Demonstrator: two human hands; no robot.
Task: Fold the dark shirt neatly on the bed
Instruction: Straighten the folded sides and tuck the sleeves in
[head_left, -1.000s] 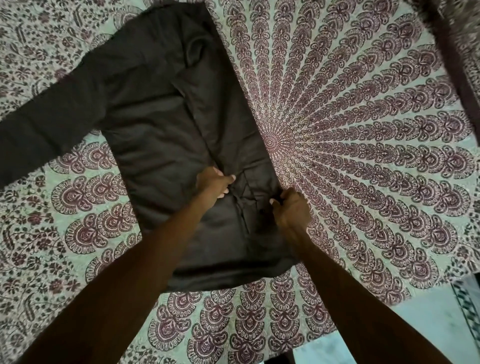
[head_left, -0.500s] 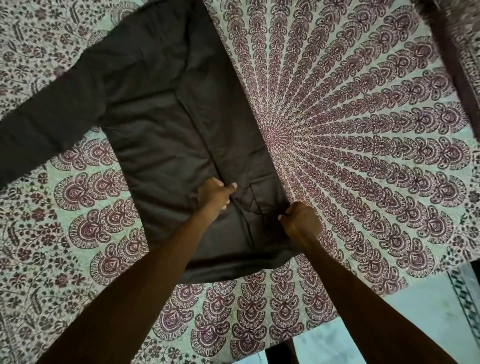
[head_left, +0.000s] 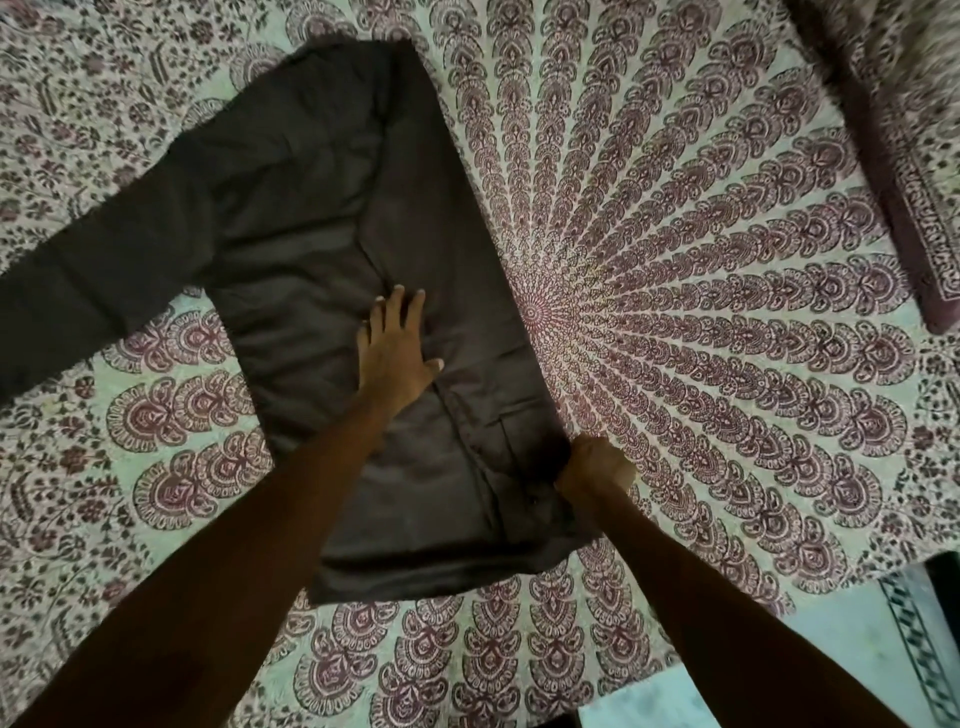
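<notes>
The dark shirt (head_left: 311, 218) lies flat on the patterned bed sheet (head_left: 701, 312). Its right side is folded inward over the body, and the left sleeve stretches out to the left edge of view. My left hand (head_left: 397, 353) lies flat on the middle of the shirt with straight fingers, pressing the folded layer. At the shirt's right edge near the hem, my right hand (head_left: 595, 467) is curled, gripping the fabric.
A folded patterned cloth or pillow (head_left: 893, 171) lies at the upper right. The bed's near edge runs along the bottom right, with pale floor (head_left: 779, 691) beyond it.
My left hand let go of its pinch, opened flat and slid up the shirt. My right hand moved down and right along the shirt's edge.
</notes>
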